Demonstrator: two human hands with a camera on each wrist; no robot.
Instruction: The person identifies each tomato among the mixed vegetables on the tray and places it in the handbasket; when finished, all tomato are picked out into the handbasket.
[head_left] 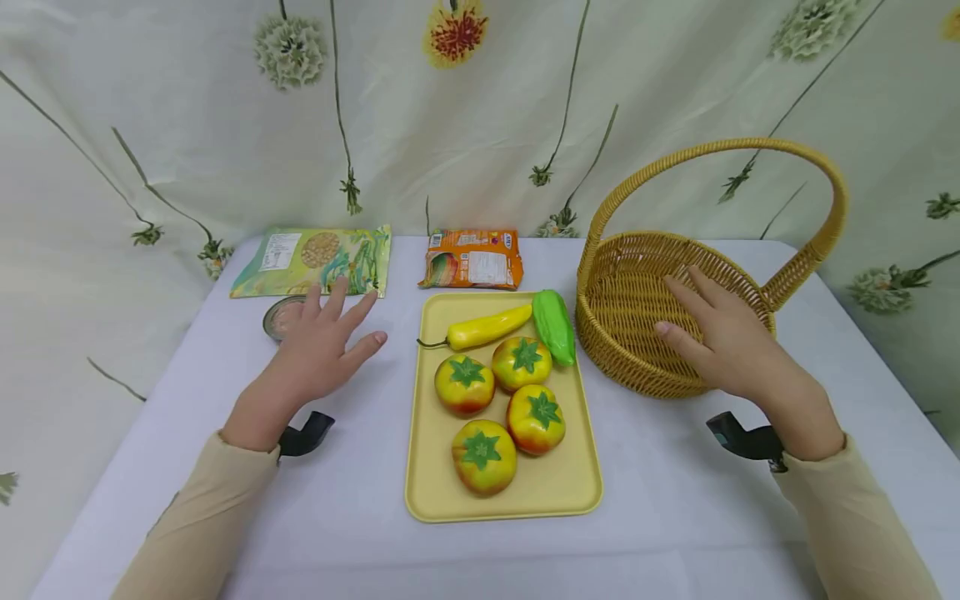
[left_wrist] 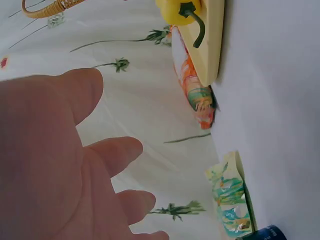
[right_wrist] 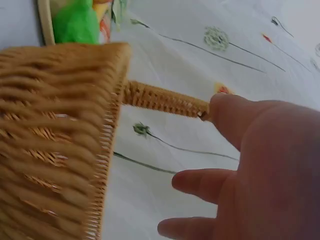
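Right hand (head_left: pixel 727 342) is hovering at the near right side of the wicker basket (head_left: pixel 626 362), fingers spread wide and holding nothing; whether it is touching the weave is hard to tell from these angles. The basket is standing on the counter (head_left: pixel 337 508), to the right of the tray (head_left: pixel 430 475). Its weave is suggesting a light, fairly stiff body with some grip to it, the arched handle (head_left: pixel 720 147) probably offering the surest hold. Left hand (head_left: pixel 318 350) is hovering with fingers apart, also holding nothing, partly hiding a round can (head_left: pixel 277 319) before a green packet (head_left: pixel 318 254). The can is looking smooth and rigid, best held round its sides; the packet is seeming soft, best pinched at an edge. Both sleeved forearms (head_left: pixel 202 525) are slanting inward, backs of the hands facing up
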